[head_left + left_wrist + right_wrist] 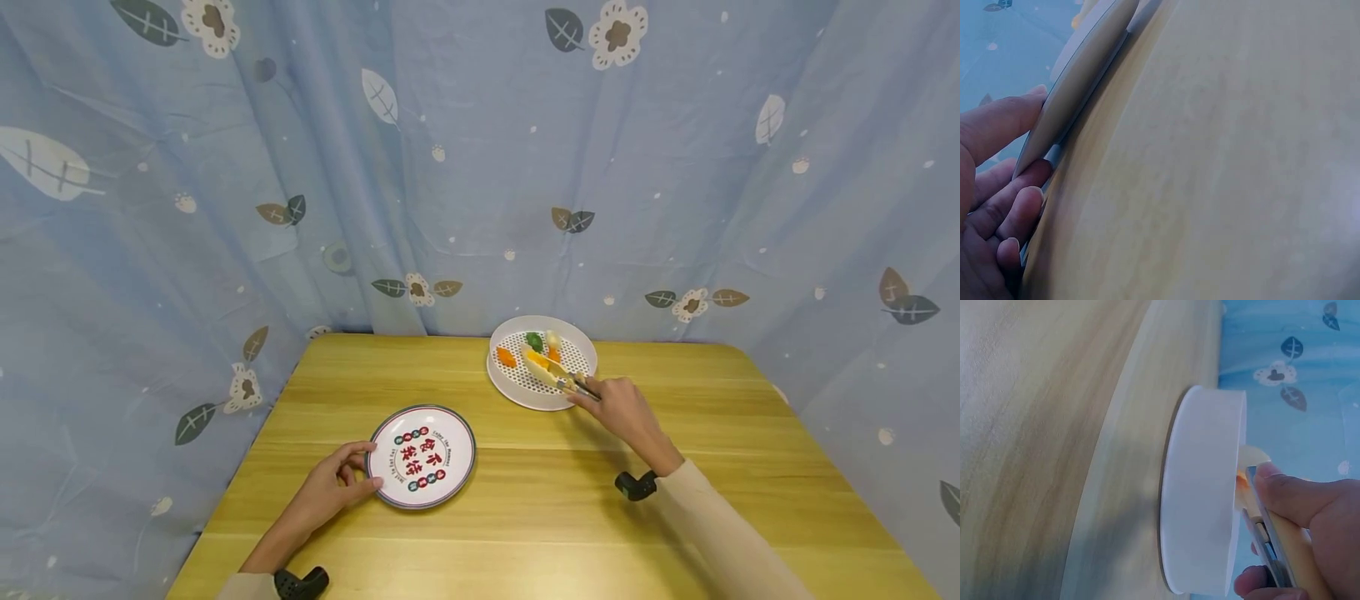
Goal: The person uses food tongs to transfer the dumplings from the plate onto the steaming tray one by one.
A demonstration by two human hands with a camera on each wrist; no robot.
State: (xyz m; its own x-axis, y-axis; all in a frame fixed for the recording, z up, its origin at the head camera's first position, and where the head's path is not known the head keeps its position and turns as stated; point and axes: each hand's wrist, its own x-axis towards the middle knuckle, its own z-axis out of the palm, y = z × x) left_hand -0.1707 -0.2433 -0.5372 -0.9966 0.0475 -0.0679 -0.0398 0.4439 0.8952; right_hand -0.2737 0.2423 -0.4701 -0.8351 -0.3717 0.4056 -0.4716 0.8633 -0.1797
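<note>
A white plate with red characters and a dark rim lies on the table. My left hand pinches its left edge; in the left wrist view the thumb is on the rim and fingertips are under it. My right hand grips pale tongs with metal parts. Their tips reach into a round white perforated tray, around or over something yellow-orange; whether they squeeze it I cannot tell. Near the tips lie an orange piece, a green piece and a whitish piece.
The wooden table runs back to a blue curtain printed with leaves and flowers. The tray stands close to the table's back edge, its raised wall showing in the right wrist view. The plate is nearer, to the left.
</note>
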